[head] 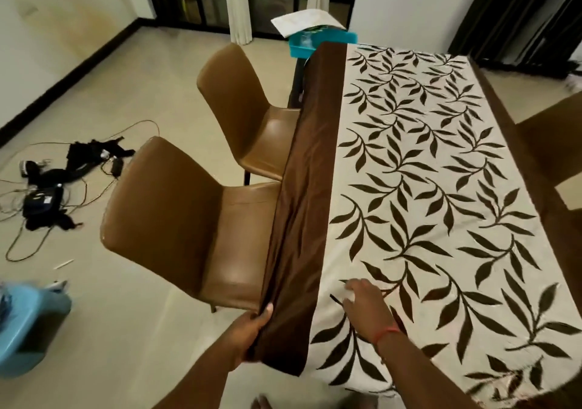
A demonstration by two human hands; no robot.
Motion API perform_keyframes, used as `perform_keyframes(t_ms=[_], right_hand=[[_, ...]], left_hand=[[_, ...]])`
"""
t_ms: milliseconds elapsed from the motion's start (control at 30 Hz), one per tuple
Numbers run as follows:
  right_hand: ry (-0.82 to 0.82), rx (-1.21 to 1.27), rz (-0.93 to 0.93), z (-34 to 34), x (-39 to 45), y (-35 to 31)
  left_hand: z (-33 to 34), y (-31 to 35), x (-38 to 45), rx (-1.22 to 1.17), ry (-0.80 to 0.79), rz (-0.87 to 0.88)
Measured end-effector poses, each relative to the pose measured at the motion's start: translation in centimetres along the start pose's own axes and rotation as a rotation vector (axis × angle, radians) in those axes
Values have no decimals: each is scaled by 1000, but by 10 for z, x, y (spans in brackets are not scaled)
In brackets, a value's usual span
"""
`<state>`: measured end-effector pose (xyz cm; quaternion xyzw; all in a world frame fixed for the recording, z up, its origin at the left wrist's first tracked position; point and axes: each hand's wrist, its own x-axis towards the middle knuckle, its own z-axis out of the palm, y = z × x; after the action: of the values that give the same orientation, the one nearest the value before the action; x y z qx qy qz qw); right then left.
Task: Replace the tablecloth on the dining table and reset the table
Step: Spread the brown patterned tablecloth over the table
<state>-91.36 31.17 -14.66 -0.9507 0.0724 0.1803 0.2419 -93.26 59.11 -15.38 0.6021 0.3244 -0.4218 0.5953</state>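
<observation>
A cream tablecloth [425,188] with dark brown leaves and a brown satin border covers the dining table. My left hand [252,330] grips the hanging brown border at the near left corner, thumb on top of the fabric. My right hand [362,298] lies flat on the cream part near the front left edge, fingers spread and pressing on the cloth. A red thread band circles that wrist. Nothing else stands on the cloth.
Two tan chairs [195,219] [245,106] stand at the table's left side, a third [554,144] on the right. A teal tray [318,41] with a white paper sits beyond the far end. Cables and black gear [56,181] litter the floor; a blue stool [28,323] stands nearby.
</observation>
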Motion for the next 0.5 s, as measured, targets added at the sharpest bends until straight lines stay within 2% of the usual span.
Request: perform_keyframes(t_ms=[67,200,400,500], right_hand=[[-9,-30,0,4,-8,-5],[-15,-59,1,4,-19,-1],[-26,-127,36,5,-27,5],[-63,-178,43,2,-27,6]], left_hand=[[-16,-12,6,195,-3,-34],[-29,-21,16,322,26,-58],[-28,-25,26,536,224,3],[-19,-18,33,387,243,59]])
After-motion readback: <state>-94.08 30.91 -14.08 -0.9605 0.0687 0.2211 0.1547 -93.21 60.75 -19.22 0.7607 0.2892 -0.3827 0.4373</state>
